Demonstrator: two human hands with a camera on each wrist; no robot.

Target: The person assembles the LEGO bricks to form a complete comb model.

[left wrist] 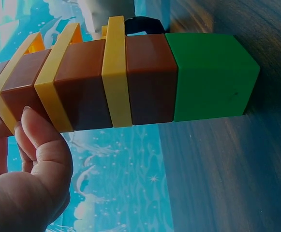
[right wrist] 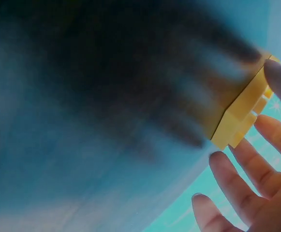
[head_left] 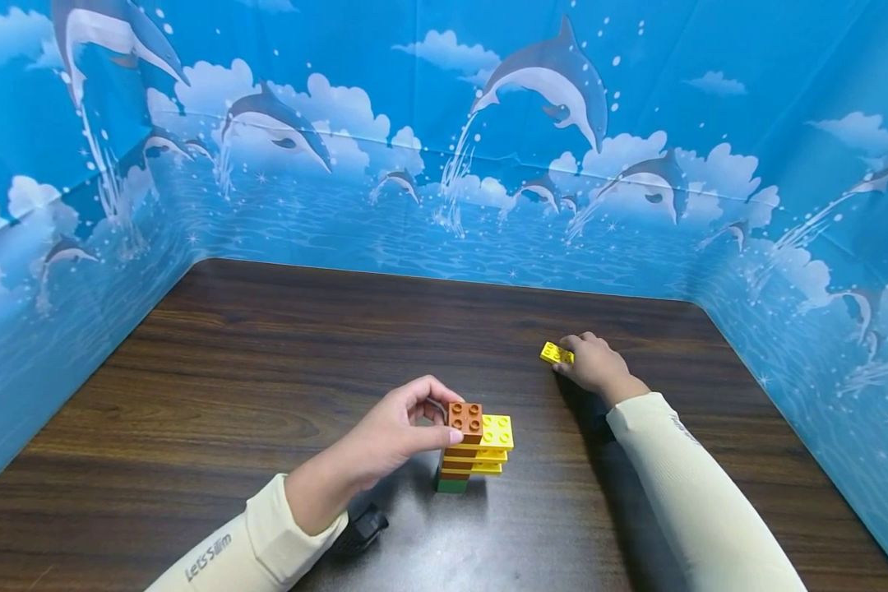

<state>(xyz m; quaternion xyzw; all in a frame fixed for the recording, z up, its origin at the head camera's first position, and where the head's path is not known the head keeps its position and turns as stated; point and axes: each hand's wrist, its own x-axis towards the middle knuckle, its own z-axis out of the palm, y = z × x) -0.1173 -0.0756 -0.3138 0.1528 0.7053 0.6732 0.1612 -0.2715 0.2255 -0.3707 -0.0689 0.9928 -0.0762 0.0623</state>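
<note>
A tower of toy building bricks (head_left: 464, 421) stands upright on the table, brown bricks alternating with thin yellow ones that jut out to the right. Its base is a green brick (left wrist: 213, 77). My left hand (head_left: 403, 423) grips the upper part from the left, thumb on the near side; some fingers are hidden behind the tower. Farther back on the right, a yellow brick (head_left: 555, 353) with studs lies on the table. Over its right end is my right hand (head_left: 594, 362), pinching it; the right wrist view shows thumb and fingertips against the yellow brick (right wrist: 242, 108).
Dark wood-grain table (head_left: 266, 353) extends to a curtain (head_left: 414, 205) printed with dolphins, which encloses the back and both sides. A black device (head_left: 363, 530) sits under my left wrist. Pale sleeves (head_left: 699, 485) cover both forearms.
</note>
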